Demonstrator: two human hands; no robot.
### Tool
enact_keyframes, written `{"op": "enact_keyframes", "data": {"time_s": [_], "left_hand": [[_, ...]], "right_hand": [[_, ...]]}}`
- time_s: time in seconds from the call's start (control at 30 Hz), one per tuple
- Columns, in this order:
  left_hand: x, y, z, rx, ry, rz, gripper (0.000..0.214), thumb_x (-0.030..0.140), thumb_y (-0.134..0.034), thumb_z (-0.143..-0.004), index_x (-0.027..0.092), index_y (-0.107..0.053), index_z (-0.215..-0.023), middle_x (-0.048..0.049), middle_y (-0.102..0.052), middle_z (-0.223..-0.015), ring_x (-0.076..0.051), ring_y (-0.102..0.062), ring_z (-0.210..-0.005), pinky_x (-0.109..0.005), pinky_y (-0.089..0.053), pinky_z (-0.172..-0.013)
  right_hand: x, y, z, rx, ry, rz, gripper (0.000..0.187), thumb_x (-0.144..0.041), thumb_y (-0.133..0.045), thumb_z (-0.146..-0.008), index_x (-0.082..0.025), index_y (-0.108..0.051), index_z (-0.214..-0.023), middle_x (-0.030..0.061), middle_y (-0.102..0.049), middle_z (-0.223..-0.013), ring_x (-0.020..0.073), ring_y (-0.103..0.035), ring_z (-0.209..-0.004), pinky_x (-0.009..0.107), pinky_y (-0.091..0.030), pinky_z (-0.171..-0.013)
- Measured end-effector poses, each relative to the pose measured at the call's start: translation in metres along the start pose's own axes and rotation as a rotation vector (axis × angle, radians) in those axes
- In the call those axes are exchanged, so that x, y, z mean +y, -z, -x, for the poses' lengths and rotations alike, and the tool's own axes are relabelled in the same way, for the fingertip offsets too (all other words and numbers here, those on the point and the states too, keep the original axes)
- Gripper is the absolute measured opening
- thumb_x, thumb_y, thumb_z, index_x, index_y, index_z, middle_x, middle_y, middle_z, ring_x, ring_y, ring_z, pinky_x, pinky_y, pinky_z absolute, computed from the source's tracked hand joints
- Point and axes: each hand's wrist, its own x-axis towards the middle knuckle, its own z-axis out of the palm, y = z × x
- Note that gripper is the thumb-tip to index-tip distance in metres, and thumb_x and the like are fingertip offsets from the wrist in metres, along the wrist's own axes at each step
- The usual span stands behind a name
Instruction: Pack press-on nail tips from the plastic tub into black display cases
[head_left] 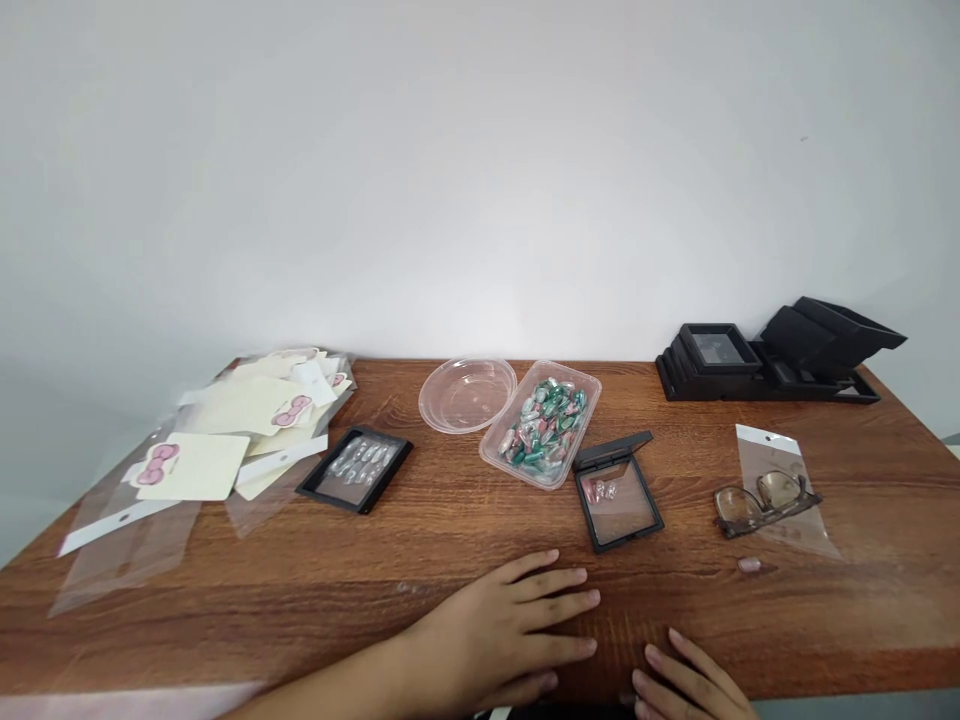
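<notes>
Flat on the brown wooden counter (pixel 450 530), near the small open black case (pixel 619 492).
Left hand (pixel 499 635) spread, right hand (pixel 690 685) loosely open, both empty; best reaching far-right gently, steadying the case before lifting.

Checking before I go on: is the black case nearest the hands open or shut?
Open: the black case has its lid raised behind it, with pink pieces lying inside.

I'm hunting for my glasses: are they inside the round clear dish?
No, the glasses lie on a clear bag at the table's right side, while the round dish holds nothing.
</notes>
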Motion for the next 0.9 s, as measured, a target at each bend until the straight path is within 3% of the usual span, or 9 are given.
{"op": "enact_keyframes", "data": {"time_s": [0.07,0.13,0.23,0.3,0.37,0.47,0.57,0.67,0.9], "left_hand": [[-0.002,-0.003,0.000,0.008,-0.007,-0.013,0.046,0.027,-0.068,-0.093,0.027,-0.056,-0.137,-0.0004,-0.047,-0.156,-0.020,-0.042,-0.146,-0.041,-0.021,-0.128],[-0.003,-0.006,0.000,0.102,-0.050,-0.012,0.037,0.028,-0.066,-0.094,0.026,-0.060,-0.131,-0.0013,-0.057,-0.149,-0.020,-0.048,-0.142,-0.040,-0.026,-0.126],[-0.003,-0.004,-0.005,0.421,-0.126,0.084,0.018,0.022,-0.060,-0.097,0.023,-0.064,-0.115,-0.0011,-0.076,-0.117,-0.015,-0.067,-0.116,-0.030,-0.045,-0.111],[-0.002,0.003,-0.013,0.657,-0.082,0.180,0.012,0.017,-0.058,-0.097,0.021,-0.064,-0.107,-0.0013,-0.079,-0.097,-0.013,-0.072,-0.090,-0.025,-0.054,-0.092],[0.000,0.011,-0.025,0.800,-0.012,0.263,0.012,0.022,-0.063,-0.097,0.019,-0.063,-0.109,-0.0031,-0.078,-0.090,-0.012,-0.072,-0.077,-0.023,-0.056,-0.079],[0.002,0.015,-0.039,0.859,-0.008,0.364,0.035,0.044,-0.068,-0.095,0.018,-0.062,-0.119,-0.0067,-0.077,-0.090,-0.013,-0.074,-0.077,-0.021,-0.057,-0.072],[0.002,0.008,-0.040,0.856,-0.018,0.365,0.032,0.041,-0.065,-0.098,0.017,-0.063,-0.119,-0.0047,-0.075,-0.078,-0.012,-0.071,-0.065,-0.020,-0.055,-0.062],[0.000,0.002,-0.037,0.836,-0.028,0.370,0.023,0.032,-0.062,-0.101,0.018,-0.063,-0.119,-0.0040,-0.075,-0.076,-0.011,-0.070,-0.061,-0.019,-0.055,-0.060],[-0.002,0.005,-0.039,0.863,-0.013,0.475,0.015,0.030,-0.065,-0.099,0.019,-0.065,-0.108,-0.0029,-0.075,-0.075,-0.012,-0.071,-0.067,-0.021,-0.058,-0.069]], "right_hand": [[0.001,0.003,-0.004,0.010,-0.028,-0.029,0.027,-0.021,-0.055,-0.102,-0.029,-0.072,-0.122,-0.0053,-0.082,-0.093,0.0137,-0.078,-0.093,0.029,-0.054,-0.105],[0.002,0.010,-0.016,0.008,-0.065,-0.058,0.032,-0.020,-0.053,-0.103,-0.030,-0.068,-0.129,-0.0040,-0.082,-0.092,0.0134,-0.079,-0.084,0.026,-0.057,-0.099],[0.003,0.028,-0.053,-0.034,-0.174,-0.063,0.036,-0.015,-0.054,-0.100,-0.027,-0.067,-0.132,0.0009,-0.082,-0.095,0.0160,-0.080,-0.082,0.024,-0.062,-0.090],[0.004,0.037,-0.085,-0.025,-0.205,-0.046,0.039,-0.010,-0.056,-0.097,-0.026,-0.067,-0.130,0.0018,-0.082,-0.097,0.0174,-0.080,-0.083,0.024,-0.064,-0.085],[0.005,0.039,-0.115,0.004,-0.148,-0.063,0.033,-0.008,-0.057,-0.096,-0.022,-0.068,-0.124,0.0020,-0.082,-0.094,0.0163,-0.080,-0.082,0.023,-0.065,-0.083],[0.007,0.029,-0.144,0.024,-0.056,-0.095,0.016,-0.016,-0.055,-0.101,-0.019,-0.068,-0.108,0.0027,-0.082,-0.088,0.0136,-0.079,-0.081,0.021,-0.064,-0.083],[0.006,0.011,-0.151,0.097,-0.050,-0.144,0.015,-0.014,-0.053,-0.101,-0.018,-0.068,-0.102,0.0020,-0.082,-0.080,0.0113,-0.079,-0.078,0.017,-0.063,-0.082],[0.006,-0.001,-0.146,0.120,-0.068,-0.193,0.016,-0.013,-0.054,-0.100,-0.017,-0.068,-0.107,0.0027,-0.082,-0.080,0.0121,-0.079,-0.077,0.018,-0.063,-0.078],[0.010,-0.002,-0.139,0.086,-0.178,-0.244,0.034,-0.007,-0.062,-0.093,-0.023,-0.068,-0.122,0.0019,-0.083,-0.090,0.0142,-0.079,-0.078,0.019,-0.064,-0.073]]}}
